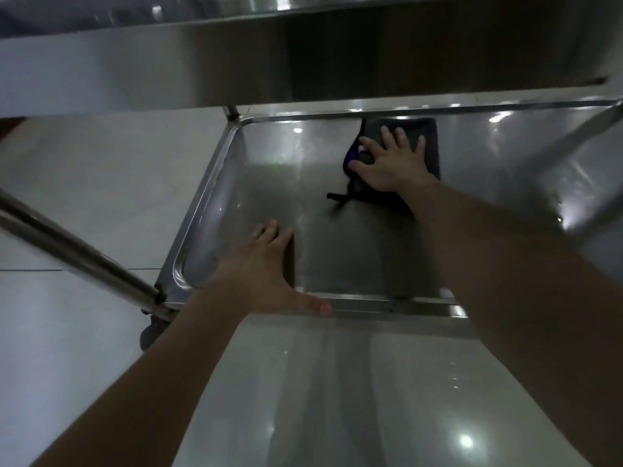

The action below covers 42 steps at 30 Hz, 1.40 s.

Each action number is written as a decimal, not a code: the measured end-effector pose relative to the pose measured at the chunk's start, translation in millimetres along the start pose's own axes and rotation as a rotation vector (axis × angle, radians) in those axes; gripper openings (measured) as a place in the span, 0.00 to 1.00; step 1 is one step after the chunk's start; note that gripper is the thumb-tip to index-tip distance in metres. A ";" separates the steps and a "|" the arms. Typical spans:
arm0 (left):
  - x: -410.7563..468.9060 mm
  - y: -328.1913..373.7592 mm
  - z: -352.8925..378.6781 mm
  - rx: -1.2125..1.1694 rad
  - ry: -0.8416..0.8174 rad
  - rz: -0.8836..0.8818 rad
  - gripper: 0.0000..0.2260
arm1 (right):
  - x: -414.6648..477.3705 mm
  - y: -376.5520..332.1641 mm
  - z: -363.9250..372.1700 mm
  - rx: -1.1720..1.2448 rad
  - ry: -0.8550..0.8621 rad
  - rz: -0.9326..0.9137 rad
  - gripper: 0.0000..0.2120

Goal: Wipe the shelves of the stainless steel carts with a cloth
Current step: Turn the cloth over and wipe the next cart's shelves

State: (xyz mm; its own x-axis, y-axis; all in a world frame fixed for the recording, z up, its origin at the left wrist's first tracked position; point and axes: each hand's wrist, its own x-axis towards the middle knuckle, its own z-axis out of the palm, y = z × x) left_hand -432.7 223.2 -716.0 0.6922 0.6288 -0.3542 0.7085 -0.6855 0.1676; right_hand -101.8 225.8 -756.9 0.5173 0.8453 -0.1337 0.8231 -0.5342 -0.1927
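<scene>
Stainless steel cart shelf [263,183], a shallow rimmed tray of brushed metal set low near the pale tiled floor [84,170], lies under both my arms as I reach beneath the cart's upper shelf [202,72]. My right hand [392,160] is spread flat, palm down, on a dark grey folded cloth [429,143] with a blue-edged corner and a loose black loop trailing toward me; the grip is a pressing one, fingers splayed and not curled, pinning the cloth to the shelf just beside its far rim. My left hand [266,274] is open as well, holding nothing, its palm braced on the shelf's near rim and the thumb lying along that rim, close to the near left corner.

From the cloth, nearly all of the shelf lies toward me and to my left; the cloth's long side appears to run from the far rim back toward me. The right hand is plainly the nearer one to the work, the left serving as a prop. In my judgement the wiping has reached the far right part, and the coming stroke calls for drawing the cloth along or away from the far rim.

The metal shows soft glare and faint streaks; whether they are damp I cannot tell.
</scene>
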 end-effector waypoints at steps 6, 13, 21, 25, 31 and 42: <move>2.2 0.2 0.2 0.014 0.008 -0.006 0.82 | 5.3 -121.5 18.7 -0.027 -0.045 -0.290 0.35; -1.4 2.3 -2.8 -0.017 0.021 0.015 0.78 | -30.0 2.5 5.8 0.034 -0.005 -0.132 0.37; -8.0 5.3 0.2 0.021 0.072 -0.016 0.78 | -115.4 116.8 2.6 -0.014 0.039 0.275 0.42; -8.1 4.1 0.9 0.031 0.077 -0.019 0.78 | -146.7 4.6 31.5 -0.036 0.032 -0.016 0.39; -7.6 2.5 0.0 0.009 0.048 -0.029 0.78 | -198.7 -22.2 40.9 -0.012 -0.042 -0.299 0.39; -10.9 -2.9 5.6 0.003 0.061 0.012 0.73 | -252.5 151.2 13.4 -0.035 -0.020 0.326 0.47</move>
State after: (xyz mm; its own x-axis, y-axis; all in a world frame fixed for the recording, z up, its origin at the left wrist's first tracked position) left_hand -443.1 216.2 -717.7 0.7077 0.6418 -0.2954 0.6998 -0.6941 0.1685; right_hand -111.1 -68.5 -765.3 0.7503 0.6294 -0.2022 0.6227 -0.7755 -0.1036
